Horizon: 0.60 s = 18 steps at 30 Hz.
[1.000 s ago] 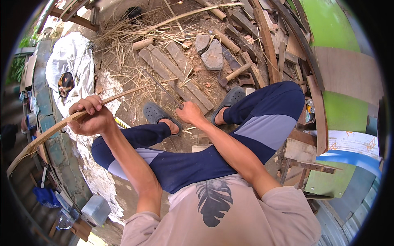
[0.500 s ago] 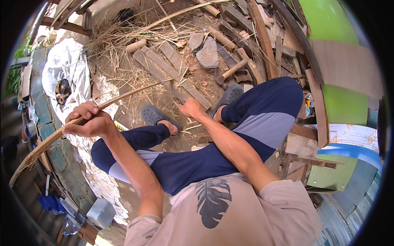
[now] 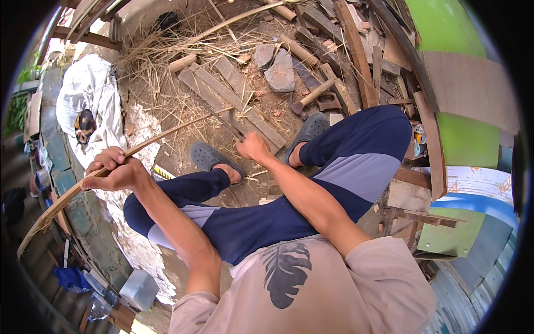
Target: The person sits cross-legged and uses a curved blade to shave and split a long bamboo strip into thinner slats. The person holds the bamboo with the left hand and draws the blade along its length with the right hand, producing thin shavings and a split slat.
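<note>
A long, pale bamboo strip (image 3: 167, 132) slants across the left side, its split, frayed end low at the left rim and its thin tip between my feet. My left hand (image 3: 114, 170) is closed round its thicker part, palm up. In front of my right knee, my right hand (image 3: 254, 148) grips the handle of a long, dark-bladed knife (image 3: 233, 129); its handle is mostly hidden in the fist. The blade points up and left, meeting or crossing the strip near its tip; whether they touch I cannot tell. Motion blurs the blade's outer part.
Flat boards (image 3: 239, 89), broken stone (image 3: 280, 72) and bamboo shavings (image 3: 147, 67) cover the ground ahead. A handsaw (image 3: 328, 102) lies by my right shoe. Scrap timber (image 3: 361, 61) is piled far right. A mottled cat-like shape (image 3: 84, 126) rests on a white sack (image 3: 97, 83) at left.
My right hand has shifted slightly left with the knife, whose blade now reaches farther up-left past the strip. My left hand and the strip have moved only a little.
</note>
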Each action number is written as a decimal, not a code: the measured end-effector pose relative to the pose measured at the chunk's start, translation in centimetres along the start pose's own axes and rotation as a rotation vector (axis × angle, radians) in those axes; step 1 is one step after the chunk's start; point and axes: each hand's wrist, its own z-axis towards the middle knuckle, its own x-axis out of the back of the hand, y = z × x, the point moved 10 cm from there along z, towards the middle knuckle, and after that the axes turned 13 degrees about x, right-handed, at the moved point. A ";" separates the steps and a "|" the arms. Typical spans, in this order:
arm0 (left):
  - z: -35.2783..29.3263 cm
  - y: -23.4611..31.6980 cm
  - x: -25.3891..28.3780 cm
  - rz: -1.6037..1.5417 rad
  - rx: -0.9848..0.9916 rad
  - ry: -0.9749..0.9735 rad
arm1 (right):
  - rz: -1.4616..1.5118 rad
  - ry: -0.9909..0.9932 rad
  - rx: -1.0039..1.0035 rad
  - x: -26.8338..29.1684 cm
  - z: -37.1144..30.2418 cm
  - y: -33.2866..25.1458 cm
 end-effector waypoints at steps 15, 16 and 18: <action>0.2 0.0 0.6 -0.008 -0.006 0.012 | -0.059 -0.026 0.009 0.6 -0.8 -1.5; 0.2 -0.2 0.5 -0.015 0.003 0.009 | -0.066 -0.012 -0.024 0.2 -0.4 -0.3; 0.3 -0.1 0.3 -0.023 0.000 0.008 | -0.055 -0.032 -0.129 0.2 0.2 4.9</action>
